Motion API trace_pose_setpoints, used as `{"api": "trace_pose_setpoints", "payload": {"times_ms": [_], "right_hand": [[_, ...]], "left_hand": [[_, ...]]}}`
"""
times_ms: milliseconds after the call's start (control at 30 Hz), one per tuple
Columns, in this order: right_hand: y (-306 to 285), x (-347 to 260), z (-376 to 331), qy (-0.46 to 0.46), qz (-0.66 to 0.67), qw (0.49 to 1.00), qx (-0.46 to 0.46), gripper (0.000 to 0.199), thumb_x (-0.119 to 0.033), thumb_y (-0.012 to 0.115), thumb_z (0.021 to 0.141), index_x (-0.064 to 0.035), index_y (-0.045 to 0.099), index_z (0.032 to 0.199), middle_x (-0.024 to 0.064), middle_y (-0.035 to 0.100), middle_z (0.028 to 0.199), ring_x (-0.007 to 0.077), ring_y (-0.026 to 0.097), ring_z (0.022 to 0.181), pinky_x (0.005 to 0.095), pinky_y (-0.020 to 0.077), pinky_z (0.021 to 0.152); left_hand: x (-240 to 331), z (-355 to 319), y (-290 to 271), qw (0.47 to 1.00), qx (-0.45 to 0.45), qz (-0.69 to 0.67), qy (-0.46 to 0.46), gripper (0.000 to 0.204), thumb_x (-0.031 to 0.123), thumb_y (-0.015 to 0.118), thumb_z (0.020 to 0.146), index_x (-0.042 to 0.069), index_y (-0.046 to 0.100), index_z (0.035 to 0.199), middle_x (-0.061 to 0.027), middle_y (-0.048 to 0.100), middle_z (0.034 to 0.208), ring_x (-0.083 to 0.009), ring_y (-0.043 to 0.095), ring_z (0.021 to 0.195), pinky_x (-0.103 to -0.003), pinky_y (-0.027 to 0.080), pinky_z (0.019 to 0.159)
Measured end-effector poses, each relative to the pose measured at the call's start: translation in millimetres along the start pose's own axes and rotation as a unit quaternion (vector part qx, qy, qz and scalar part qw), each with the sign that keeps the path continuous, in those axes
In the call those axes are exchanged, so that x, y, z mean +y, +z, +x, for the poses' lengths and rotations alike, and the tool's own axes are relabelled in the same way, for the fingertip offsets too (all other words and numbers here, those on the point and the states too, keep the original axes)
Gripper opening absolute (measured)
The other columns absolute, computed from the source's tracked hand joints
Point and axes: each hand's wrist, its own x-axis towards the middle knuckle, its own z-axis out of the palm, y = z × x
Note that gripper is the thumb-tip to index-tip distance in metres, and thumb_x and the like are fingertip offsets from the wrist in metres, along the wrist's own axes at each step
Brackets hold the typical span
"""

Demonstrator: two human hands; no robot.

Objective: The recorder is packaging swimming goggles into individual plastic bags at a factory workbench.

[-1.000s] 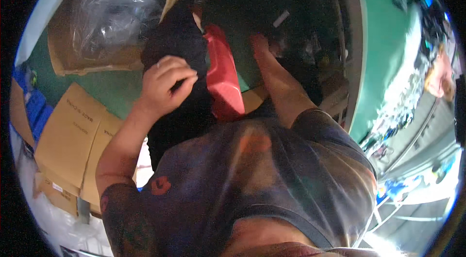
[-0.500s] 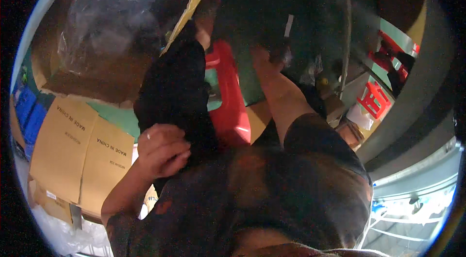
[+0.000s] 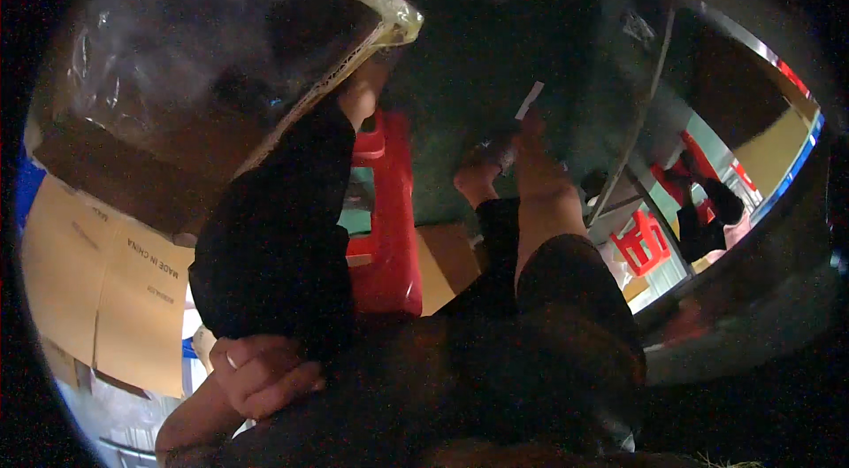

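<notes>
My left hand [image 3: 267, 374] rests at my lap beside the dark trouser leg [image 3: 274, 238], its fingers curled in and a ring on one of them. Nothing shows in it. Down toward the dark green floor [image 3: 460, 43] reaches my right hand [image 3: 531, 130], low and in shadow. Its fingertips meet the near end of a narrow white strip [image 3: 531, 98]; whether they grip it is too dark to make out. Just left of that hand is my bare foot [image 3: 478, 178]. Between my legs stands a red plastic stool [image 3: 395, 211].
A large open carton [image 3: 133, 172] lined with clear plastic [image 3: 150, 43] fills the upper left. Flattened brown cardboard [image 3: 133, 309] lies below it. More cardboard [image 3: 447, 260] sits by the stool. At right are a small red stool [image 3: 641, 242] and a dark-clothed shape [image 3: 707, 211].
The view has shifted, so carton and stool sit differently in it. My right hand has moved rightward to the white strip, uncovering my foot. My left hand stays curled at my lap.
</notes>
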Motion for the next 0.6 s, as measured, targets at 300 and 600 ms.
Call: {"api": "trace_pose_setpoints", "payload": {"times_ms": [300, 600], "right_hand": [[54.5, -18.6, 33.2, 0.177, 0.268, 0.947, -0.022, 0.04, -0.038, 0.067, 0.092, -0.0058, 0.069, 0.115, 0.0149, 0.071, 0.105, 0.0308, 0.068, 0.093, 0.0448, 0.0553, 0.081], [83.1, -134.5, 73.7, 0.367, 0.532, 0.763, -0.002, 0.038, -0.031, 0.072, 0.089, -0.0042, 0.068, 0.115, 0.0177, 0.071, 0.102, 0.0293, 0.067, 0.09, 0.0438, 0.0546, 0.08]], "left_hand": [[0.9, 25.0, 9.9, 0.998, 0.028, 0.048, -0.004, 0.028, 0.025, 0.085, 0.07, 0.018, 0.076, 0.095, 0.0035, 0.061, 0.08, -0.0154, 0.063, 0.079, -0.026, 0.046, 0.06], [-8.5, 12.8, 19.9, 0.998, 0.055, 0.032, 0.02, 0.025, 0.023, 0.085, 0.071, 0.017, 0.076, 0.094, 0.0026, 0.06, 0.077, -0.0163, 0.063, 0.077, -0.024, 0.045, 0.055]]}}
